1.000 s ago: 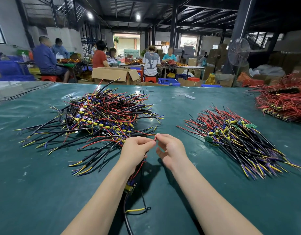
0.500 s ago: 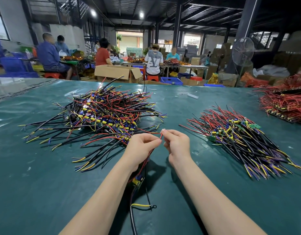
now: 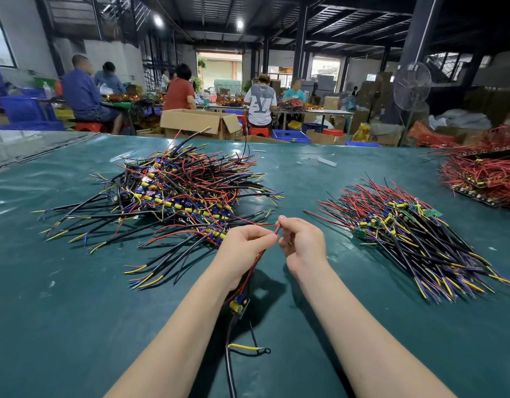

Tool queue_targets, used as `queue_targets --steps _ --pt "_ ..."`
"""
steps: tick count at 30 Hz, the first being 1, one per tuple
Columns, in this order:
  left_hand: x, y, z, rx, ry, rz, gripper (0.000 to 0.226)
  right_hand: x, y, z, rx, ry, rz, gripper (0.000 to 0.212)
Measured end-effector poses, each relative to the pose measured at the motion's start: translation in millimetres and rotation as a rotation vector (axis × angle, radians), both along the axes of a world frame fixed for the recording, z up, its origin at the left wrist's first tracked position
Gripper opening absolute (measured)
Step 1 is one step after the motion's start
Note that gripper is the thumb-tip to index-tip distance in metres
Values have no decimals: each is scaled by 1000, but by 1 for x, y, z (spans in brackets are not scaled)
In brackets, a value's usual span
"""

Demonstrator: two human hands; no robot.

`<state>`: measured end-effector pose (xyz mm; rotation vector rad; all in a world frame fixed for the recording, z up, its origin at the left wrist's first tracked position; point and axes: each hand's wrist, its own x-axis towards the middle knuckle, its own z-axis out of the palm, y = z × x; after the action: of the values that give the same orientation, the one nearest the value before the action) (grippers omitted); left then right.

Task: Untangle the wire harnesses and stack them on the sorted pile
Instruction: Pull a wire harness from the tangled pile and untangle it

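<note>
My left hand (image 3: 243, 245) and my right hand (image 3: 302, 243) meet above the green table (image 3: 75, 311), both pinching the thin red wires of one wire harness (image 3: 238, 304). Its small board with a yellow part hangs under my left wrist, and its black cable with a yellow ring lead trails toward me. The tangled pile (image 3: 173, 193) of black, red and yellow harnesses lies just left of my hands. The sorted pile (image 3: 411, 234), with wires lying in one direction, sits to the right of my right hand.
A heap of red-wired boards (image 3: 486, 173) lies at the far right table edge. Beyond the table stand an open cardboard box (image 3: 199, 122), blue crates (image 3: 291, 135), a standing fan (image 3: 411, 87) and several seated workers at other tables.
My hands have stayed together on the red wires, the right fingertips shifting slightly along them. The hanging board and cable have barely moved. The view has tilted a little.
</note>
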<state>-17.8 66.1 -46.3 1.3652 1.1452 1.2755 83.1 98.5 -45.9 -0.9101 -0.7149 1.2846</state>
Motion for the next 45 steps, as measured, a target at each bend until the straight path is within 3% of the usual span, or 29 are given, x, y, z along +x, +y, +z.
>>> queue_targets --steps 5,11,15,21,27,32,37,45 --pt "-5 -3 -1 -14 -13 42 11 0 -2 -2 75 -30 -5 24" --pt "-9 0 -4 -36 -44 83 15 -3 -2 -2 12 -25 40 23" --pt "-9 3 -7 -58 -61 74 19 -3 0 0 81 -162 28 29" --pt "-3 -2 -6 -46 26 -41 21 6 5 -1 100 -140 -88 29" --pt "-4 0 -7 -13 24 28 20 3 3 -5 38 -82 -32 25" --pt "-8 4 -10 -56 -10 61 22 -4 -1 -6 70 -178 134 24" --pt "-5 3 -6 -151 -28 -23 20 0 3 -5 112 -267 38 28" --pt "-15 1 -5 -175 -33 -104 11 8 8 0 115 -160 -3 25"
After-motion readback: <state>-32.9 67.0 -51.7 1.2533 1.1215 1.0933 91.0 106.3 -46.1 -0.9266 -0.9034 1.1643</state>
